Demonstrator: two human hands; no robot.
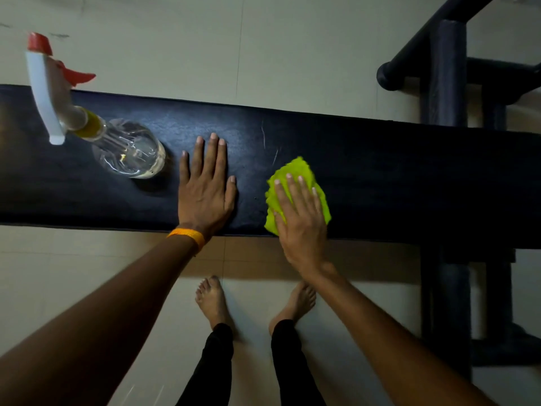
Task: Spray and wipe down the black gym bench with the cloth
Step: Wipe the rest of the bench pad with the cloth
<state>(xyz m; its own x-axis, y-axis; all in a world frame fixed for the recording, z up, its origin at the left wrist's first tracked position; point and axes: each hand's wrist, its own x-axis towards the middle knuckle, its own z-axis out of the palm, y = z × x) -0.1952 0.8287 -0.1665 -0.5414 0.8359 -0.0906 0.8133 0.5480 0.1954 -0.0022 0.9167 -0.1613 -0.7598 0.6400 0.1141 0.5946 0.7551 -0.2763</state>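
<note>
The black gym bench [395, 171] runs across the view from left to right. A clear spray bottle [128, 149] with a white and red trigger head stands upright on its left part. My left hand [206, 186] lies flat on the bench pad, fingers apart, just right of the bottle and holding nothing. My right hand [301, 212] presses flat on a bright green cloth [295, 171] near the bench's front edge. The cloth shows around my fingers; its middle is hidden under my palm.
Black metal frame tubes [448, 77] of gym equipment rise at the right, crossing behind and in front of the bench. Pale tiled floor [175, 48] lies on both sides. My bare feet [213, 300] stand close to the bench's front edge.
</note>
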